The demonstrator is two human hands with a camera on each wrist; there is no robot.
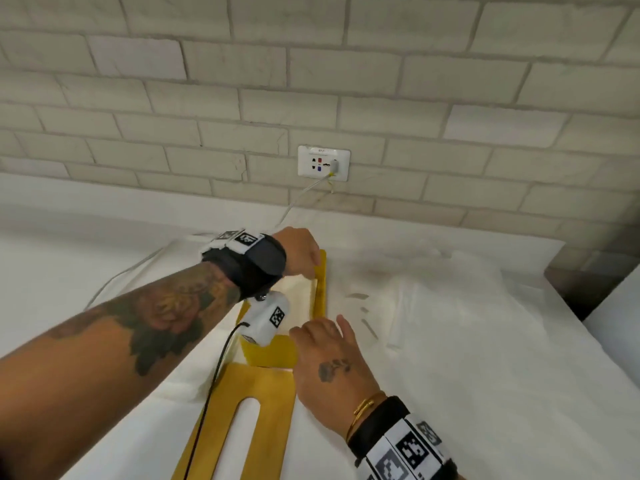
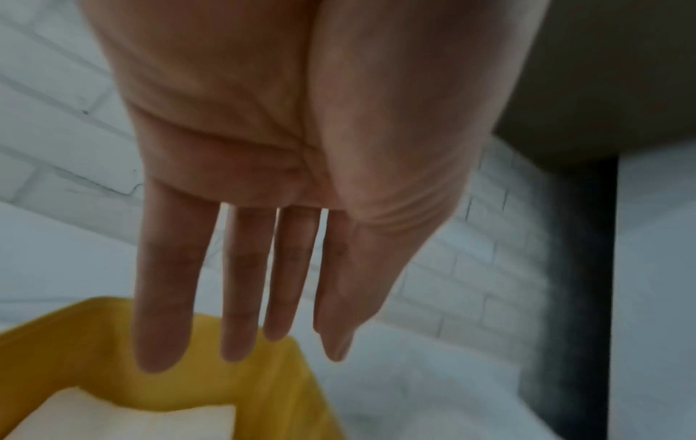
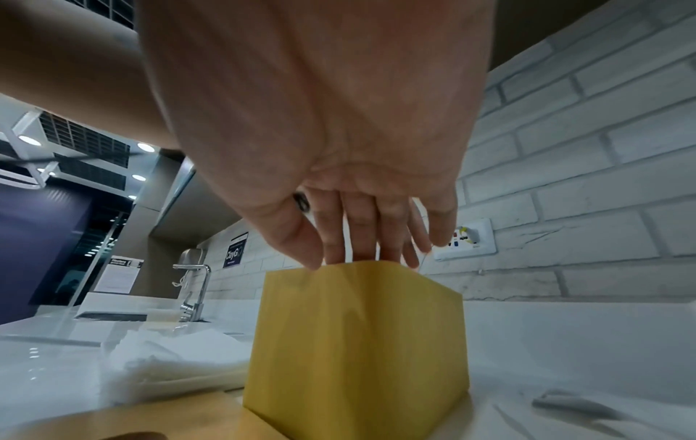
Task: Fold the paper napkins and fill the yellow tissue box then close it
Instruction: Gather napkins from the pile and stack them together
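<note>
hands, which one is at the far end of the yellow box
The left hand: it reaches the far end of the yellow box; the right hand is at the near end.

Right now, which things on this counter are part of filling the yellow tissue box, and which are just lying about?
Part of the job:
yellow tissue box, open
napkins inside it
yellow slotted lid, flat on the counter
loose napkin stack
left hand and right hand at the box

Lying about:
wall socket with charger cable
faucet
</note>
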